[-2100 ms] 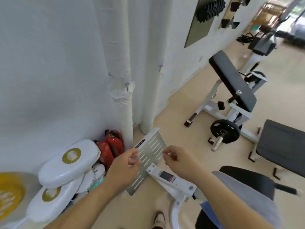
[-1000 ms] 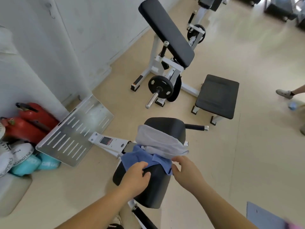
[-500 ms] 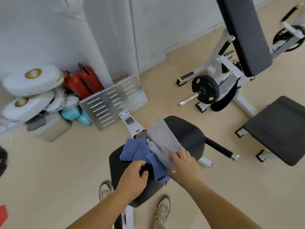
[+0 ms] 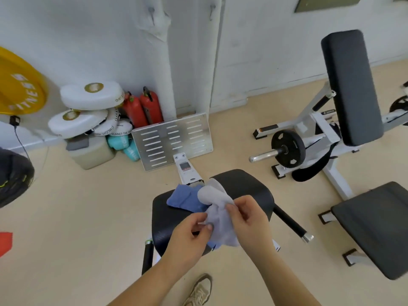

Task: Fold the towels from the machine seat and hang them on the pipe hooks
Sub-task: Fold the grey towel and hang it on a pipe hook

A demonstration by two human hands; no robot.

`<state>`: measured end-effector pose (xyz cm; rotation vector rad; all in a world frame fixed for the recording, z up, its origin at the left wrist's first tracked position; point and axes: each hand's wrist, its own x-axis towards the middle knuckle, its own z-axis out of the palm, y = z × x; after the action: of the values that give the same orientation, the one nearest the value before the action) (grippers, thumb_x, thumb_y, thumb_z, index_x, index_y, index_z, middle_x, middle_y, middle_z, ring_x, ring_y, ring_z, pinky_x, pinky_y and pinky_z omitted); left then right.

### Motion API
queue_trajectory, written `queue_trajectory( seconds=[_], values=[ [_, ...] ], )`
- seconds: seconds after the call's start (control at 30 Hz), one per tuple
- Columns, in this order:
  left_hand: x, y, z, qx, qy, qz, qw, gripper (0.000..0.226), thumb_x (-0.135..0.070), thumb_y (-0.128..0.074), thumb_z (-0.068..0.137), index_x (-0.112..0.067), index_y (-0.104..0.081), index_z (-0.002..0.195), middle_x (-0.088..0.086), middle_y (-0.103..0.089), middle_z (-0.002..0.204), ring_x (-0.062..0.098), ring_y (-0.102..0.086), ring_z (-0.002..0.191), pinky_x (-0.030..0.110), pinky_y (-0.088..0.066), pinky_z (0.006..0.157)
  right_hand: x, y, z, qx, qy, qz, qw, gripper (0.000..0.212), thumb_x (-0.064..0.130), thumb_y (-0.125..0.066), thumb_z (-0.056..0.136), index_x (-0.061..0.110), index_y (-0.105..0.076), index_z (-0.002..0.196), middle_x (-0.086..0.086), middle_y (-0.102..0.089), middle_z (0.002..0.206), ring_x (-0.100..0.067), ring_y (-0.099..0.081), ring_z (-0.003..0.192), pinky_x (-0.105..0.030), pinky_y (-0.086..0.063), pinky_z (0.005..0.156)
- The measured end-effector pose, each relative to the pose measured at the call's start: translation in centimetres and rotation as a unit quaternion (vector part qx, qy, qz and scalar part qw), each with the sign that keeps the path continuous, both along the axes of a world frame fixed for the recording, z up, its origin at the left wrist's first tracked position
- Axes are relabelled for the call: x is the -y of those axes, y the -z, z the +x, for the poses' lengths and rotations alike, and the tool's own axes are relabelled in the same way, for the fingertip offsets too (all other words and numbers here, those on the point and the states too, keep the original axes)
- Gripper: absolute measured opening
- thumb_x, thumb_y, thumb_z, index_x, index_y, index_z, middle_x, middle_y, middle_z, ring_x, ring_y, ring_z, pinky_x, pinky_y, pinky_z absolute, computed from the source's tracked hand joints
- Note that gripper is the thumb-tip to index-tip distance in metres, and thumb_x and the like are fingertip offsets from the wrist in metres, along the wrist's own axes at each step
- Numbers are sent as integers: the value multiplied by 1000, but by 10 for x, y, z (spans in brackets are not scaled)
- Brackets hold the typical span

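Shifted: my left hand [image 4: 187,237], off the blue towel [image 4: 183,198] onto the grey towel [image 4: 221,228], pinching its bunched edge; my right hand [image 4: 247,219] pinches it too. Floor [image 4: 99,217]: open room left of my hands. Machine seat [image 4: 245,184]: beneath them. Blue towel: on seat, beyond left hand.

The towels are carried by a black padded machine seat [image 4: 247,186], which is seen from above over a beige floor [image 4: 88,217]. A blue towel [image 4: 184,198] is laid crumpled on the seat's far left part. A grey towel [image 4: 212,193] is laid just beside it toward the middle, overlapping its right side. The grey towel's near end is raised off the pad, and a little blue cloth is seen beneath it.
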<state>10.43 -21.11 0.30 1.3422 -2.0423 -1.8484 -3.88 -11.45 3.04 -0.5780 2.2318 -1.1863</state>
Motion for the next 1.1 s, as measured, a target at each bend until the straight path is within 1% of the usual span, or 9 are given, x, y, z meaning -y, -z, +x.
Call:
queue_trajectory(
  seconds=[0.17, 0.27, 0.43, 0.53, 0.6, 0.73, 0.87, 1.0, 1.1],
  values=[
    [11, -52, 17, -54, -34, 9, 998, 22, -35, -69, 93, -40, -65, 114, -20, -74, 101, -5, -68, 95, 9, -52, 73, 9, -60, 30, 40, 19, -65, 997, 8, 24, -63, 99, 28, -61, 92, 1, -72, 75, -7, -66, 70, -21, -51, 64],
    [20, -68, 41, -28, -3, -18, 999, 13, -39, -70, 90, -27, -70, 84, -12, -65, 72, 4, -59, 69, 19, -49, 67, 11, -81, 53, 41, 46, -88, 994, 7, 26, -63, 99, 28, -60, 93, 1, -73, 77, -6, -68, 70, -22, -52, 66],
    [30, -88, 82, -48, -105, -6, 993, 16, -38, -64, 95, -25, -67, 86, -7, -68, 82, 14, -60, 77, 28, -49, 68, 4, -83, 79, -21, 80, 32, 996, 19, 35, -65, 95, 23, -61, 81, 2, -68, 72, -15, -63, 68, -28, -50, 64],
    [35, -98, 100, -61, -67, -74, 993, 8, -34, -60, 98, -31, -63, 92, -9, -67, 89, 12, -63, 85, 24, -52, 71, -2, -75, 94, -20, 6, 148, 989, 23, 37, -64, 92, 17, -59, 81, 0, -61, 70, -16, -55, 64, -33, -50, 65],
    [33, -104, 113, -53, 11, -122, 991, 7, -33, -61, 97, -32, -60, 91, -10, -66, 87, 11, -62, 83, 23, -51, 70, -5, -78, 113, -6, -25, 124, 992, 10, 31, -67, 93, 24, -63, 100, 7, -67, 92, -11, -63, 81, -28, -53, 76],
    [17, -122, 135, -74, 190, -227, 952, 16, -14, -61, 90, -20, -56, 76, -4, -60, 78, 13, -55, 71, 25, -47, 60, -9, -95, 145, -59, -207, -4, 977, 59, 13, -68, 90, 41, -50, 139, 21, -53, 138, -1, -50, 130, -24, -45, 108],
    [10, -137, 163, -87, 212, -263, 937, 21, -9, -61, 79, -30, -56, 75, -17, -61, 80, 4, -58, 82, 10, -41, 65, -8, -113, 160, -90, -310, 45, 945, 46, 14, -67, 89, 56, -61, 107, 27, -68, 110, 4, -62, 110, -24, -53, 97],
    [12, -147, 196, -77, 127, -189, 971, 22, -21, -72, 78, -35, -58, 88, -13, -63, 84, 3, -57, 73, 21, -48, 64, -14, -114, 173, -132, -254, 54, 957, 10, 31, -70, 87, 38, -63, 85, 17, -68, 87, -6, -65, 86, -34, -59, 80],
    [15, -145, 220, -34, 112, -146, 982, 33, -31, -82, 72, -37, -60, 96, -12, -58, 77, 2, -50, 65, 19, -45, 59, -14, -109, 190, -209, -219, 12, 953, 20, 31, -74, 82, 32, -54, 78, 14, -56, 89, -9, -58, 84, -29, -54, 71]
  ],
)
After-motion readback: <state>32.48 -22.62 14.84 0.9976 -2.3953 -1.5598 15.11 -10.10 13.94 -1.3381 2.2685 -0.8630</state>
